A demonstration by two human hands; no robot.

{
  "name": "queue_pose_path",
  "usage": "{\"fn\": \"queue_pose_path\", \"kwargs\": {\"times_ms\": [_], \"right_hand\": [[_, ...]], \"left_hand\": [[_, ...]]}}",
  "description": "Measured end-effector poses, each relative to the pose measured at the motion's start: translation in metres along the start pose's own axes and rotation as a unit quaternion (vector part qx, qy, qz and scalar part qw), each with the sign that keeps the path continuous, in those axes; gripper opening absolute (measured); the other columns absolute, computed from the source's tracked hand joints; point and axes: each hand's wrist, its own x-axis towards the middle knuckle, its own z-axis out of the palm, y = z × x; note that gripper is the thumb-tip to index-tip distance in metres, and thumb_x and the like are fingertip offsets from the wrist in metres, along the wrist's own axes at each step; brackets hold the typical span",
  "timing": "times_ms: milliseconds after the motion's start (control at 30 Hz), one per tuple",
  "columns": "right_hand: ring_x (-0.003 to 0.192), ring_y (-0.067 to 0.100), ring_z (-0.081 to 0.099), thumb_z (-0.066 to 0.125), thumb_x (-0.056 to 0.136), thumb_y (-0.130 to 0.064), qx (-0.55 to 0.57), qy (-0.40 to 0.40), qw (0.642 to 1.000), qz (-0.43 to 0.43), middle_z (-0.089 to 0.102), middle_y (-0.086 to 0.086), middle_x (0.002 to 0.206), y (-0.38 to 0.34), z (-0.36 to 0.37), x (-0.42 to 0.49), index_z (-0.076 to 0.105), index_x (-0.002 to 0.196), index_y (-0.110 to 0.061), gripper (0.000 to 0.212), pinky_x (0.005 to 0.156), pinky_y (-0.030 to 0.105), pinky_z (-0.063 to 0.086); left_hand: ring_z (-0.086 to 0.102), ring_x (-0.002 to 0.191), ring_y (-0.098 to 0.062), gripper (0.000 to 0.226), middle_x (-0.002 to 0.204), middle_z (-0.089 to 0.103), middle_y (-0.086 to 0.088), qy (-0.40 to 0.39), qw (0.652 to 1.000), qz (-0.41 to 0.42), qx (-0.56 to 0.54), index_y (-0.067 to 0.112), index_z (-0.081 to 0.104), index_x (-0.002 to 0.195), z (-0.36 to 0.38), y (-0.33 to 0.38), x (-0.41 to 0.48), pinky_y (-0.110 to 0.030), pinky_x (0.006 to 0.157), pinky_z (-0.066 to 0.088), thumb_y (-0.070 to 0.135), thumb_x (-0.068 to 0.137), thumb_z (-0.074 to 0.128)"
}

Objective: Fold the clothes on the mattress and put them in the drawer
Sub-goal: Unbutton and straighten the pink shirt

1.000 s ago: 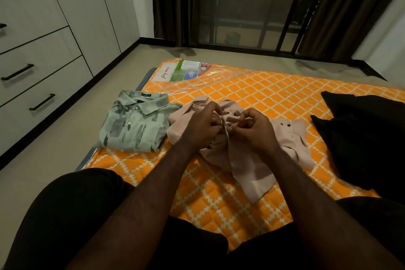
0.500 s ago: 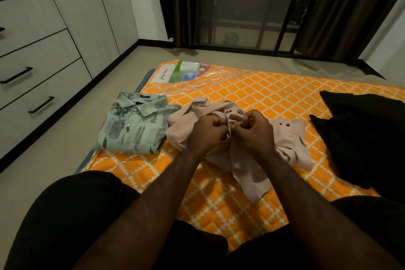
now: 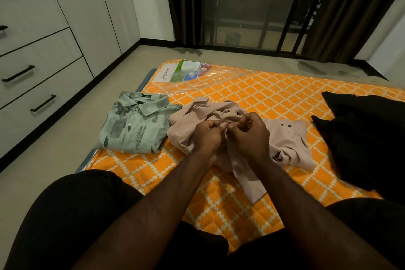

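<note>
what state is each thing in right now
pink shirt, unfolded, crumpled on the mattress
left hand, pinching the pink shirt
right hand, pinching the pink shirt
green shirt, folded, lying on the mattress
drawers, all shut
black fabric, heaped at the right, fold unclear

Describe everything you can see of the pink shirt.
The pink shirt is pale, thin, soft-looking cloth. It lies crumpled and unfolded on the orange mattress, beside the folded green shirt, with their edges about meeting. Two dark buttons show on its right part, and buttonholes show near its top. One flap trails toward the person. The left hand and right hand each pinch its front edge at the middle, close together, perhaps at a button.
</note>
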Motion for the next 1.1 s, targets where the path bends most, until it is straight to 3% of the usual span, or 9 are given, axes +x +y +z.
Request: {"fn": "queue_pose_path", "kwargs": {"times_ms": [67, 167, 333, 467, 633, 833, 933, 1000, 1100], "right_hand": [[0.076, 0.029, 0.065, 0.077, 0.080, -0.023, 0.034, -0.034, 0.998, 0.028, 0.066, 0.009, 0.076, 0.001, -0.003, 0.003, 0.050, 0.083, -0.019, 0.028, 0.066, 0.043, 0.053], [0.084, 0.043, 0.067, 0.075, 0.075, -0.034, 0.080, -0.090, 0.991, 0.064, 0.062, 0.022, 0.081, 0.005, -0.008, 0.007, 0.047, 0.082, -0.021, 0.032, 0.074, 0.059, 0.057], [0.078, 0.019, 0.070, 0.057, 0.097, 0.012, 0.219, -0.162, 0.953, 0.129, 0.061, 0.021, 0.090, -0.003, -0.013, 0.012, 0.043, 0.083, -0.010, 0.030, 0.071, 0.033, 0.059], [0.078, 0.017, 0.069, 0.053, 0.098, 0.013, 0.280, -0.188, 0.923, 0.184, 0.067, 0.010, 0.093, -0.005, -0.018, 0.014, 0.048, 0.081, -0.008, 0.027, 0.074, 0.032, 0.060], [0.077, 0.022, 0.067, 0.064, 0.095, 0.007, 0.227, -0.163, 0.952, 0.124, 0.069, 0.011, 0.088, -0.002, -0.015, 0.014, 0.063, 0.095, -0.001, 0.008, 0.069, 0.031, 0.060], [0.086, 0.011, 0.071, 0.082, 0.082, -0.008, 0.026, -0.099, 0.995, -0.015, 0.074, -0.003, 0.087, 0.000, -0.011, 0.013, 0.070, 0.088, -0.016, 0.015, 0.077, 0.033, 0.060], [0.082, 0.011, 0.070, 0.077, 0.081, -0.007, 0.030, -0.072, 0.997, 0.001, 0.073, -0.005, 0.085, 0.001, -0.012, 0.015, 0.068, 0.089, -0.017, 0.016, 0.074, 0.041, 0.061], [0.079, 0.011, 0.070, 0.074, 0.080, -0.009, 0.032, -0.052, 0.998, 0.010, 0.072, -0.007, 0.084, 0.003, -0.012, 0.017, 0.066, 0.091, -0.020, 0.017, 0.070, 0.045, 0.061], [0.077, 0.013, 0.070, 0.074, 0.081, -0.011, 0.032, -0.028, 0.999, 0.007, 0.072, -0.007, 0.081, 0.004, -0.011, 0.017, 0.065, 0.089, -0.020, 0.015, 0.069, 0.045, 0.060]], "left_hand": [[0.073, 0.087, -0.033, 0.017, 0.085, 0.076, -0.012, -0.017, 1.000, -0.017, -0.013, 0.015, 0.075, 0.083, 0.001, 0.000, 0.003, -0.048, 0.076, 0.063, 0.013, 0.097, 0.066], [0.066, 0.072, -0.028, 0.019, 0.077, 0.072, -0.012, -0.059, 0.997, -0.034, -0.022, 0.011, 0.075, 0.085, -0.002, 0.002, 0.006, -0.038, 0.066, 0.059, 0.015, 0.100, 0.063], [0.053, 0.082, -0.033, 0.026, 0.090, 0.060, -0.025, -0.126, 0.991, -0.040, -0.027, 0.008, 0.078, 0.081, -0.010, -0.002, 0.011, -0.047, 0.077, 0.044, 0.021, 0.098, 0.063], [0.064, 0.065, -0.016, 0.019, 0.078, 0.067, -0.010, -0.137, 0.991, 0.000, -0.010, -0.005, 0.068, 0.103, -0.011, 0.004, 0.007, -0.026, 0.058, 0.053, 0.012, 0.101, 0.061], [0.066, 0.078, 0.005, 0.009, 0.086, 0.074, 0.006, -0.066, 0.966, 0.196, 0.156, 0.008, 0.076, 0.099, -0.015, 0.002, 0.014, -0.016, 0.072, 0.052, 0.011, 0.094, 0.070], [0.068, 0.106, -0.014, 0.023, 0.112, 0.074, -0.007, -0.125, 0.954, 0.214, 0.169, 0.004, 0.073, 0.116, -0.020, 0.008, 0.018, -0.027, 0.090, 0.056, 0.004, 0.098, 0.060], [0.068, 0.094, -0.010, 0.029, 0.113, 0.071, -0.003, -0.152, 0.959, 0.179, 0.159, 0.014, 0.065, 0.126, -0.022, 0.013, 0.017, -0.027, 0.077, 0.058, 0.008, 0.099, 0.059], [0.068, 0.096, -0.013, 0.032, 0.110, 0.071, 0.000, -0.154, 0.955, 0.153, 0.204, 0.019, 0.061, 0.127, -0.026, 0.014, 0.018, -0.036, 0.078, 0.061, 0.021, 0.095, 0.067], [0.065, 0.088, -0.015, 0.029, 0.098, 0.069, 0.003, -0.146, 0.904, 0.206, 0.345, 0.017, 0.063, 0.114, -0.030, 0.014, 0.020, -0.033, 0.074, 0.055, 0.032, 0.091, 0.072]]}}
